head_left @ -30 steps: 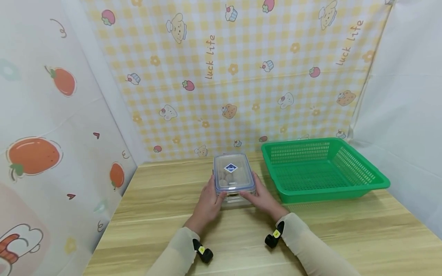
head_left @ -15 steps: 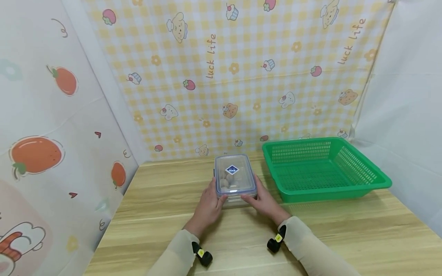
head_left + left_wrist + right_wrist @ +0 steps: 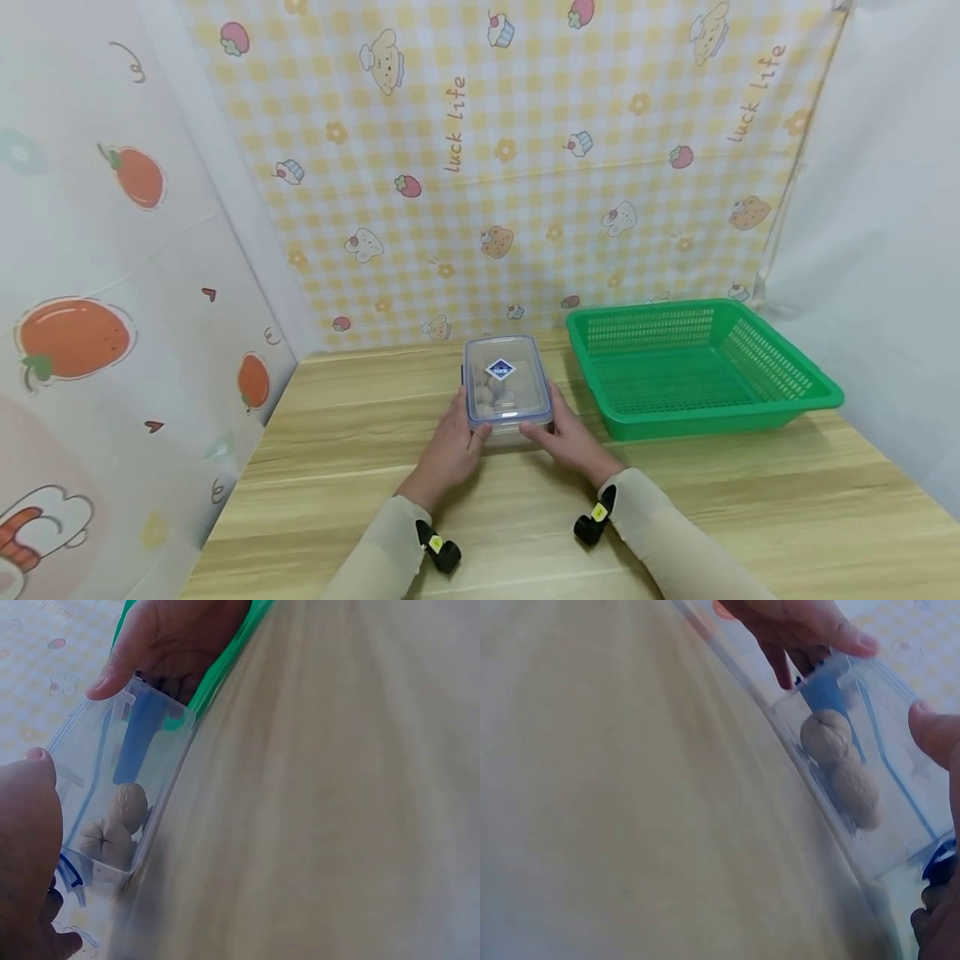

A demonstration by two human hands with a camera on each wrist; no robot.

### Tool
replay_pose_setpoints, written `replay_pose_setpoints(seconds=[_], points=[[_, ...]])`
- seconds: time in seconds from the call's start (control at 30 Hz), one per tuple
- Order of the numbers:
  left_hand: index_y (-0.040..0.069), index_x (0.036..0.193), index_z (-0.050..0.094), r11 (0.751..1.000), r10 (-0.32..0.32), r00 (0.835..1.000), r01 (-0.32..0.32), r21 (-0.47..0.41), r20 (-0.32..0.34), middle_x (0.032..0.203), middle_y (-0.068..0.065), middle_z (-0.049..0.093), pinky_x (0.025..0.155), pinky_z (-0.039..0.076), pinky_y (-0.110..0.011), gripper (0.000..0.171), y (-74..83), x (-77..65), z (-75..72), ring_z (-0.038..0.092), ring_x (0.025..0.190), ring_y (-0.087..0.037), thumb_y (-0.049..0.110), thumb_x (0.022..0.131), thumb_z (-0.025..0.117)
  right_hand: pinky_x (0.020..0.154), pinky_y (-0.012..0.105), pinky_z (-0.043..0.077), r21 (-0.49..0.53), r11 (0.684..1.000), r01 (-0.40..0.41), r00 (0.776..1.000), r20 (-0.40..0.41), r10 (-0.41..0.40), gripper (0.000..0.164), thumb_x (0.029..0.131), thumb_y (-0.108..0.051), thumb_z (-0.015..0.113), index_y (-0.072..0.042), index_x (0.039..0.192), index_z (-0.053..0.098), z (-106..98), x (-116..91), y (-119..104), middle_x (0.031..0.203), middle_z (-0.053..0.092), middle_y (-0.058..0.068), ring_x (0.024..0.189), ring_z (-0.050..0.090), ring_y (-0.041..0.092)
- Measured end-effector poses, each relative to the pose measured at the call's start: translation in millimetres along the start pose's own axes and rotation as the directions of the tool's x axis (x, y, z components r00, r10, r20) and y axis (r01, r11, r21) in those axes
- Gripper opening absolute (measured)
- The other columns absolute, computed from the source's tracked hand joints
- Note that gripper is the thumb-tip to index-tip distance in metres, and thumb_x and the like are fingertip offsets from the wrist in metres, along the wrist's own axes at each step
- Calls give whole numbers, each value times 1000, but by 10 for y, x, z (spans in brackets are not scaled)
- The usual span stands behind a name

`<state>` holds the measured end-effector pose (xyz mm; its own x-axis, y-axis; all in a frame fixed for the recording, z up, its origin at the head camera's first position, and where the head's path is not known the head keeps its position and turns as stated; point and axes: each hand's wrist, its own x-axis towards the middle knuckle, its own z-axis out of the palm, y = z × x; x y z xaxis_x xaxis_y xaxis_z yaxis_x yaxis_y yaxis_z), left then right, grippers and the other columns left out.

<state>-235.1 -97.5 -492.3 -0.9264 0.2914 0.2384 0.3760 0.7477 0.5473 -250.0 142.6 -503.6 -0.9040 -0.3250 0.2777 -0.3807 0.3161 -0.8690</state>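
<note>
A clear plastic food container [image 3: 525,392] with a blue-edged lid and a blue diamond label sits toward the back of the table, near its middle. Several walnuts [image 3: 826,737] show through its walls, gathered at one side. My left hand [image 3: 452,442] grips its left side, with the thumb at the near edge of the lid. On the opposite side my right hand [image 3: 573,437] holds it the same way, thumb at the near rim. Fingers behind the container's sides are partly hidden. In the left wrist view a blue-lined latch flap [image 3: 71,874] stands out from the container's side.
A green plastic basket [image 3: 720,419] with slotted walls stands to the right of the container, close to my right hand. Wood-grain table [image 3: 360,433] spreads left and in front. A checked cloth backdrop [image 3: 525,192] rises behind the table.
The lid's near edge has come slightly lower over the container's front, and the walnuts show a little more through the lid. Both hands keep their hold.
</note>
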Motion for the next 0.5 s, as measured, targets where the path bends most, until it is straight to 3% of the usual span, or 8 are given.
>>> replay_pose_setpoints(seconds=[0.23, 0.37, 0.47, 0.5], points=[[-5, 160, 4, 1000, -26, 1000, 26, 8, -1, 165, -26, 14, 122, 21, -50, 81, -109, 260, -31, 22, 151, -41, 47, 108, 37, 116, 48, 33, 49, 997, 52, 998, -24, -51, 90, 97, -28, 70, -14, 163, 11, 8, 293, 138, 157, 41, 14, 142, 43, 31], [-4, 160, 4, 999, -40, 999, 40, 6, 20, 166, -23, 15, 122, 22, -50, 80, -131, 333, -53, 24, 150, -40, 45, 108, 40, 116, 47, 34, 44, 997, 57, 998, -25, -56, 91, 97, -26, 70, -12, 163, 10, 3, 358, 171, 156, 43, 14, 141, 44, 30], [-5, 160, 6, 999, -41, 999, 42, -11, 30, 166, -25, 14, 122, 20, -53, 79, -149, 353, -85, 20, 151, -40, 43, 108, 42, 118, 48, 29, 68, 997, 25, 999, -29, -23, 89, 99, -21, 68, -9, 163, 7, -5, 361, 163, 158, 38, 19, 144, 39, 34], [-5, 160, 10, 997, -54, 998, 55, -58, 28, 166, -26, 13, 122, 17, -53, 77, -157, 367, -98, 17, 152, -40, 42, 108, 43, 119, 49, 27, 88, 996, -5, 999, -35, 9, 88, 100, -21, 66, -9, 163, 6, -9, 360, 158, 160, 34, 21, 146, 35, 36]])
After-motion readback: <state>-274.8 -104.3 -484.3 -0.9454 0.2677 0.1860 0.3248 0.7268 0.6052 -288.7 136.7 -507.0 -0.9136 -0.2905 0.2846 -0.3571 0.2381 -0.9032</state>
